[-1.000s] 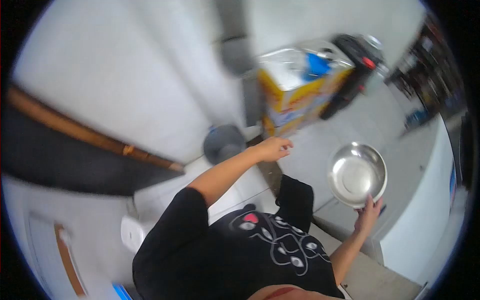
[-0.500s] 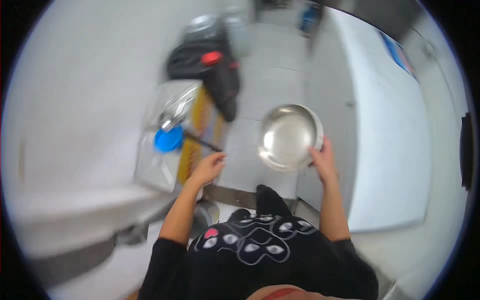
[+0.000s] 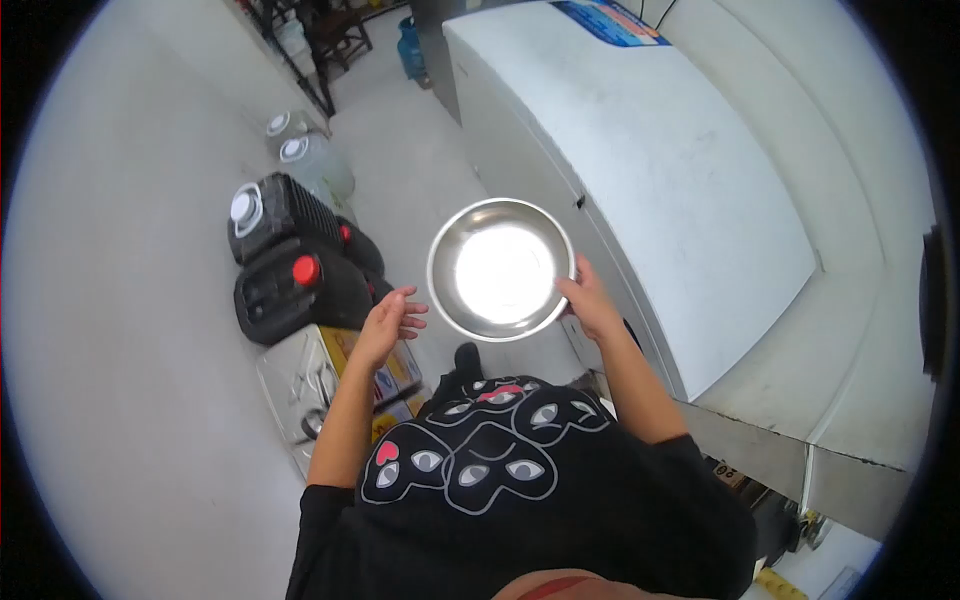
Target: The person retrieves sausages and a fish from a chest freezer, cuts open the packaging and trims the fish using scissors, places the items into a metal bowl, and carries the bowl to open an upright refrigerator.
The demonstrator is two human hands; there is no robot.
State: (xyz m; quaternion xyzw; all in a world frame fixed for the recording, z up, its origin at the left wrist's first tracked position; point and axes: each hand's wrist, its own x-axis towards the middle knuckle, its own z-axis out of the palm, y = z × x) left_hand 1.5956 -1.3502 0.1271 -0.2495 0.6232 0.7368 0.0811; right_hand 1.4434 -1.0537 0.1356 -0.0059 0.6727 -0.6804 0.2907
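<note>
A round, shiny steel bowl (image 3: pixel 503 325) is held up over the floor, its open side towards me. My right hand (image 3: pixel 592 303) grips its right rim, thumb on the inner side and fingers behind. Bright light reflects off the bowl's bottom, and nothing can be made out inside it. My left hand (image 3: pixel 392 325) holds nothing. Its fingers are apart, a short way left of the bowl and not touching it. Below the left forearm stands a large metal tin (image 3: pixel 283 372) with a yellow side and a metal utensil on top.
Black jerrycans (image 3: pixel 300 290) with red and white caps line the left wall, with clear water jugs (image 3: pixel 318 165) beyond. A white chest freezer (image 3: pixel 640 150) fills the right side. Further off, a blue gas cylinder (image 3: pixel 411 50) stands on the floor.
My view has swung to the right, towards the freezer. The bowl stays in my right hand. My left hand is now away from the dark handle on the tin, fingers spread near the bowl.
</note>
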